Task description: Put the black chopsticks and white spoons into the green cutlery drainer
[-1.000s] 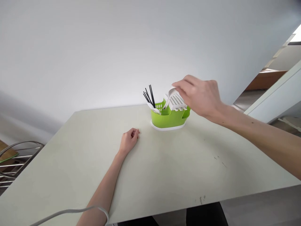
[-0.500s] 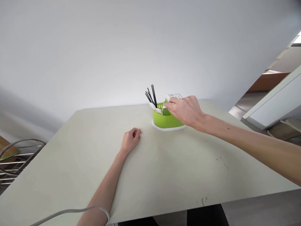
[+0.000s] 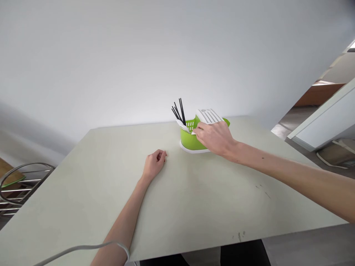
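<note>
A green cutlery holder [image 3: 185, 139] on a white base stands at the far middle of the pale table [image 3: 194, 199]. Black chopsticks [image 3: 179, 109] and a white spoon [image 3: 183, 126] stick up from its left part, and a white slotted piece [image 3: 210, 115] lies across its top. My right hand [image 3: 215, 137] is against the holder's front, its fingers closed on a small white utensil at the rim. On the table to the left, my left hand [image 3: 154, 164] rests in a loose curl and holds nothing.
A metal wire rack [image 3: 16, 184] stands beyond the table's left edge. A grey cable [image 3: 83, 249] crosses my left forearm at the near edge. A white wall is behind the table, and a white panel [image 3: 324, 118] leans at the right.
My right hand came down from above the holder with a white utensil and now sits low at its front rim. The left hand has stayed still.
</note>
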`<action>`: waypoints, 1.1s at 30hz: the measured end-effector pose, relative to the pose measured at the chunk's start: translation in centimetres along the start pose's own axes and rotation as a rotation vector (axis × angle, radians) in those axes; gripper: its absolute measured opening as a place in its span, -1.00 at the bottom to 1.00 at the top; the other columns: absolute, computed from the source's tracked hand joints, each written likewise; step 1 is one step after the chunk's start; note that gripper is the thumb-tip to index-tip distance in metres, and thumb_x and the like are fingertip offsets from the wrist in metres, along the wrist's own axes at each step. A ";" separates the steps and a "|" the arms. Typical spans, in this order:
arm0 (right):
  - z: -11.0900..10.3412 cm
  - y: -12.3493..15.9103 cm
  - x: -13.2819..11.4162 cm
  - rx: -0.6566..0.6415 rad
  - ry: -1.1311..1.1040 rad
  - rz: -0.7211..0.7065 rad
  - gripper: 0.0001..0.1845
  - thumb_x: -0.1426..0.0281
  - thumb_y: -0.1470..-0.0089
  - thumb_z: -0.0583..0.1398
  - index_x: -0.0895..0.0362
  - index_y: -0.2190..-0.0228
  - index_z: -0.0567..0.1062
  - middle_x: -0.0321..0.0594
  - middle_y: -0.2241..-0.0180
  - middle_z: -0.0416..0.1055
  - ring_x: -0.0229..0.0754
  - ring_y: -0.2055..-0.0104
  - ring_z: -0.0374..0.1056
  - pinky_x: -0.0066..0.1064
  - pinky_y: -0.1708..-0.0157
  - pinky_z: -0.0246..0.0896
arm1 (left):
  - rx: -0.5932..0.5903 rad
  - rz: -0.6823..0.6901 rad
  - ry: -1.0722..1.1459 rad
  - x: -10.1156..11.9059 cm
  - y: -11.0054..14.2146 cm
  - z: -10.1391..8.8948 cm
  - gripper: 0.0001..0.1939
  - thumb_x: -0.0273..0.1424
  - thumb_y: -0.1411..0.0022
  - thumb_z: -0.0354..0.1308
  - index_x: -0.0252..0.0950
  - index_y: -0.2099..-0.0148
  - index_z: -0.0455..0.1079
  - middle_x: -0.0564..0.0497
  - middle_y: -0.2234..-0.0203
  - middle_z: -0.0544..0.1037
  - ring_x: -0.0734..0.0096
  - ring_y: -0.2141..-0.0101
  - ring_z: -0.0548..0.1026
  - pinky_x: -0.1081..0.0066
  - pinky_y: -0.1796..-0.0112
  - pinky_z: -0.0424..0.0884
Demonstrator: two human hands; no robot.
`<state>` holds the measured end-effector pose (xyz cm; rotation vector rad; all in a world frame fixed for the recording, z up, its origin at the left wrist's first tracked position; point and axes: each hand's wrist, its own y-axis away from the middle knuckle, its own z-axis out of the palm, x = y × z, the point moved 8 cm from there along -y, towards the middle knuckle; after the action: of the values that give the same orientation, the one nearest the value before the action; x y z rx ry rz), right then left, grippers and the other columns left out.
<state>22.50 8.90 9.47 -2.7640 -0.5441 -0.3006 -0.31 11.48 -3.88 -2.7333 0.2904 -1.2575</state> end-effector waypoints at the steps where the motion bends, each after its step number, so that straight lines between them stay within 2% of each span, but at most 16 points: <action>1: 0.1 0.0 0.0 0.005 -0.004 -0.001 -0.60 0.55 -0.31 0.00 0.23 0.24 0.65 -0.06 0.25 0.56 -0.23 0.47 0.21 -0.29 0.42 -0.30 | 0.000 0.001 0.000 0.0 0.0 0.0 -0.63 -0.11 -0.41 0.01 -0.23 0.27 0.49 0.09 0.55 0.50 0.43 0.51 0.38 0.41 0.37 0.29; 6: 0.0 0.6 0.0 0.066 -0.038 -0.001 -0.57 0.45 -0.39 -0.02 0.21 0.15 0.66 0.00 0.18 0.59 -0.22 0.45 0.28 -0.31 0.42 -0.28 | -0.004 -0.001 0.013 0.0 0.0 0.0 -0.62 -0.10 -0.42 0.01 -0.23 0.27 0.48 0.09 0.54 0.50 0.42 0.52 0.38 0.40 0.37 0.30; 9: -0.5 1.8 -0.1 0.159 -0.073 -0.020 -0.57 0.38 -0.43 -0.02 0.17 0.10 0.65 -0.04 0.09 0.60 -0.28 0.50 0.24 -0.33 0.46 -0.29 | -0.002 -0.007 0.013 0.1 0.1 0.0 -0.63 -0.11 -0.42 0.01 -0.23 0.27 0.48 0.10 0.55 0.49 0.43 0.51 0.38 0.40 0.36 0.31; 13: -1.0 4.9 -0.6 0.326 -0.184 -0.160 -0.65 0.38 -0.43 0.02 0.14 0.10 0.61 -0.13 0.00 0.57 -0.39 0.55 0.16 -0.37 0.53 -0.21 | -0.004 -0.007 0.002 0.2 0.2 0.0 -0.63 -0.12 -0.42 0.00 -0.23 0.27 0.49 0.09 0.54 0.50 0.43 0.51 0.38 0.40 0.36 0.30; 15: -0.4 6.6 -0.9 0.348 -0.246 -0.247 -0.70 0.40 -0.42 0.05 0.12 0.13 0.58 -0.19 0.03 0.56 -0.42 0.57 0.14 -0.40 0.55 -0.15 | -0.004 -0.006 -0.005 0.2 0.2 0.0 -0.63 -0.12 -0.42 0.00 -0.23 0.27 0.49 0.09 0.54 0.51 0.43 0.51 0.38 0.40 0.37 0.30; 17: 0.7 8.0 -0.8 0.340 -0.291 -0.267 -0.74 0.41 -0.41 0.05 0.11 0.15 0.56 -0.24 0.07 0.56 -0.43 0.58 0.13 -0.42 0.55 -0.09 | -0.002 -0.001 -0.011 0.2 0.2 0.0 -0.62 -0.11 -0.42 0.00 -0.23 0.27 0.49 0.09 0.54 0.51 0.42 0.51 0.38 0.40 0.36 0.30; 19: 2.4 9.0 0.0 0.310 -0.325 -0.205 -0.74 0.39 -0.41 0.04 0.09 0.13 0.54 -0.23 0.08 0.55 -0.43 0.59 0.15 -0.43 0.55 -0.04 | 0.003 0.002 -0.015 0.2 0.1 -0.1 -0.62 -0.11 -0.42 0.00 -0.22 0.28 0.49 0.09 0.55 0.50 0.42 0.51 0.38 0.40 0.36 0.30; 22: 5.2 9.8 2.1 0.239 -0.350 0.001 -0.71 0.34 -0.39 0.03 0.09 0.02 0.50 -0.13 -0.03 0.49 -0.36 0.52 0.30 -0.42 0.55 0.07 | 0.007 -0.001 -0.019 0.1 0.1 -0.2 -0.62 -0.10 -0.42 0.00 -0.22 0.28 0.48 0.09 0.55 0.50 0.42 0.51 0.38 0.40 0.37 0.30; 26: 8.1 10.4 5.0 0.150 -0.338 0.269 -0.45 0.27 -0.34 0.02 0.09 -0.30 0.25 0.09 -0.29 0.24 -0.16 0.34 0.47 -0.34 0.54 0.25 | 0.007 -0.002 -0.031 0.0 0.0 -0.2 -0.61 -0.09 -0.42 0.00 -0.22 0.27 0.49 0.09 0.55 0.50 0.42 0.51 0.38 0.41 0.37 0.31; 29: 9.6 10.3 5.5 0.087 -0.320 0.306 -0.31 0.24 -0.34 -0.01 0.12 -0.42 0.05 0.17 -0.41 0.06 -0.02 0.19 0.52 -0.26 0.48 0.36 | 0.006 -0.005 -0.031 0.0 0.0 -0.3 -0.61 -0.08 -0.42 0.01 -0.22 0.29 0.48 0.09 0.56 0.49 0.42 0.51 0.38 0.41 0.37 0.31; 33: 11.2 9.7 4.7 0.041 -0.279 0.290 -0.27 0.20 -0.39 -0.07 0.18 -0.46 -0.06 0.18 -0.47 -0.03 0.10 0.03 0.50 -0.16 0.31 0.45 | 0.003 -0.016 -0.031 0.2 0.0 -0.5 -0.61 -0.08 -0.42 0.00 -0.22 0.30 0.46 0.09 0.56 0.49 0.42 0.52 0.38 0.41 0.38 0.30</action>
<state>32.26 5.71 -2.22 -2.8102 -0.2014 0.1624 -0.57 11.38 -3.46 -2.7555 0.2638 -1.2170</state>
